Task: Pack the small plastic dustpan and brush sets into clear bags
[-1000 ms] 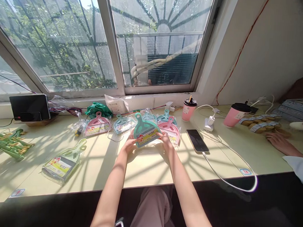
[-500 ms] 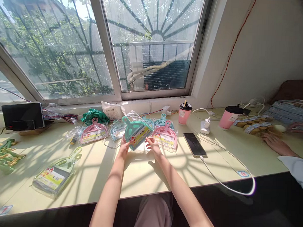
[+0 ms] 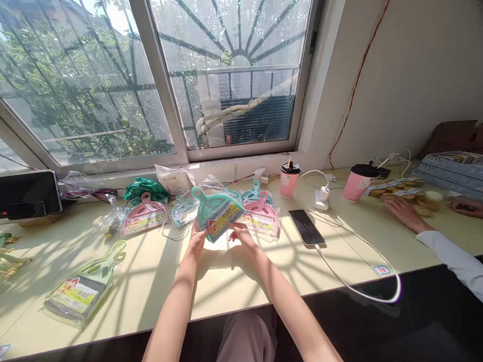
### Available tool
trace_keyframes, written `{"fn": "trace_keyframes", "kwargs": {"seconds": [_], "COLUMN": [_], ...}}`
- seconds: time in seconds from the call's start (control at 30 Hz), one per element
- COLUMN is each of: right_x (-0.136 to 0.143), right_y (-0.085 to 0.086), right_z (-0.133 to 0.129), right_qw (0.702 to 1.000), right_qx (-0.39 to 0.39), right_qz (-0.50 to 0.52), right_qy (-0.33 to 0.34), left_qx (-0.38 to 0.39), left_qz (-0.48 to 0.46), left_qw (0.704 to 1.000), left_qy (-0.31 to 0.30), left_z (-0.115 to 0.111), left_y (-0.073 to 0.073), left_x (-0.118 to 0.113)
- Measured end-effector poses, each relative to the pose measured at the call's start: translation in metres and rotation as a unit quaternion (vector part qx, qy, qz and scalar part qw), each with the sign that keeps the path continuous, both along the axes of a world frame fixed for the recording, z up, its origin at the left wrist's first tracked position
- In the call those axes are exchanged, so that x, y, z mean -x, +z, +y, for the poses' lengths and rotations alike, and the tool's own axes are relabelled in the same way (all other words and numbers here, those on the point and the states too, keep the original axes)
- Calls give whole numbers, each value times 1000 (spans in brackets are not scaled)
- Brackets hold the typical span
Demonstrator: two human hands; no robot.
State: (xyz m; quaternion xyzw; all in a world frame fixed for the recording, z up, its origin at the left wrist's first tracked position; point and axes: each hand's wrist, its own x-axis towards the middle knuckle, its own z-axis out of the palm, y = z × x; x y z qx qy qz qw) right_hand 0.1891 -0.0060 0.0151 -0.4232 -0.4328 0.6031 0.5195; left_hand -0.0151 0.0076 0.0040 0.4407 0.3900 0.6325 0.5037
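Observation:
My left hand (image 3: 196,242) and my right hand (image 3: 241,238) both grip the lower edge of a teal mini dustpan-and-brush set (image 3: 216,212) in a clear plastic bag, lifted and tilted with its handle pointing up-left. Just behind it lie a pink set (image 3: 262,216) and another teal set (image 3: 254,191). To the left lie a pink set (image 3: 144,215) and a pale teal one (image 3: 184,209), all bagged.
A phone (image 3: 305,227) on a white cable (image 3: 353,259) lies right of my hands, with two pink cups (image 3: 288,179) (image 3: 355,182) behind. A light green set (image 3: 81,289) lies front left, a tablet (image 3: 23,193) far left. Another person's hands (image 3: 401,212) rest at right.
The teal set was raised off the table and tilted, handle swinging left. The view shifted; the other person's hand moved nearer the packets.

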Motion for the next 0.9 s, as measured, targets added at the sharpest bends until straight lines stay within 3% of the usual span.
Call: {"fn": "trace_keyframes", "kwargs": {"seconds": [0.13, 0.3, 0.47, 0.73, 0.9], "right_x": [0, 7, 11, 3, 2], "right_y": [3, -2, -7, -2, 4], "right_z": [-2, 0, 1, -1, -1], "right_qw": [1000, 998, 997, 997, 985], "right_qx": [-3, 3, -18, 15, 78], "right_qz": [8, -7, 13, 42, 73], "right_qy": [27, -69, -79, -69, -137], "left_qx": [-4, 13, 10, 0, -6], "left_qz": [-2, 21, 31, 57, 61], "left_qw": [1000, 1000, 999, 998, 997], "left_qy": [-2, -12, -27, -26, -39], "left_z": [0, -7, -14, -15, -18], "left_y": [3, 10, 18, 22, 29], "left_x": [-1, -7, -13, -7, -11]}}
